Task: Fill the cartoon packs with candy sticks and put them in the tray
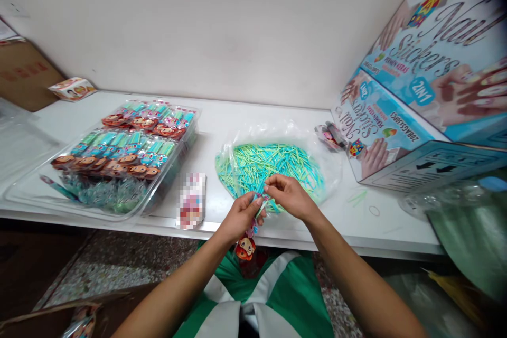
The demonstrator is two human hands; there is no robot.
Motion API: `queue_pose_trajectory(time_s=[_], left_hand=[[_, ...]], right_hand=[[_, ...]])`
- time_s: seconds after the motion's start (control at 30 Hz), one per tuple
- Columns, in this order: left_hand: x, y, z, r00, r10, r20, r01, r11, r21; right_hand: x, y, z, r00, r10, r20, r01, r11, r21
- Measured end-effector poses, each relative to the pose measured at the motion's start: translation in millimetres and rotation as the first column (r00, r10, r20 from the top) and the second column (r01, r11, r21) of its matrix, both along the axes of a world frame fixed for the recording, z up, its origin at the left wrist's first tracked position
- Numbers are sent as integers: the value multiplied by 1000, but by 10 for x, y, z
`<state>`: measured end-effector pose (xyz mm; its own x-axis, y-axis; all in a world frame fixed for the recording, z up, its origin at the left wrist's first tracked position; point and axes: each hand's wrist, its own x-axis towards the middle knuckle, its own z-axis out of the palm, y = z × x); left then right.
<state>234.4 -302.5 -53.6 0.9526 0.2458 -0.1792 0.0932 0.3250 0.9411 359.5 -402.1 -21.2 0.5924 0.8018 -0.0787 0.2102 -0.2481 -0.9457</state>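
Observation:
My left hand [242,216] is closed around a small clear packet [245,248] with a red-haired cartoon head at its lower end, hanging just past the table's front edge. My right hand [292,196] meets it at the upper end, thumb and fingertips pinched at a few thin blue and green sticks; the exact number is hidden. Right behind both hands, a heap of thin green and blue sticks [277,163] lies in an open clear plastic bag [330,166].
At left stands a clear plastic tray [138,211] with rows of filled packets [119,150]. A card piece [191,200] lies between tray and bag. Large blue Nail Stickers boxes [396,116] are stacked at right, near dark wrapped packets [330,136]. Loose sticks [357,199] and a rubber band [374,211] lie nearby.

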Motion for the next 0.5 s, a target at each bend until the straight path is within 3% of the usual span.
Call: queue_pose_trajectory(time_s=[0.23, 0.5], left_hand=[[-2, 1, -14, 1000, 9, 2, -9, 995, -103], [-9, 2, -24, 1000, -7, 10, 8, 995, -101]], right_hand=[[-7, 8, -54, 1000, -14, -8, 15, 999, 51], [-58, -19, -27, 999, -19, -26, 21, 998, 64]])
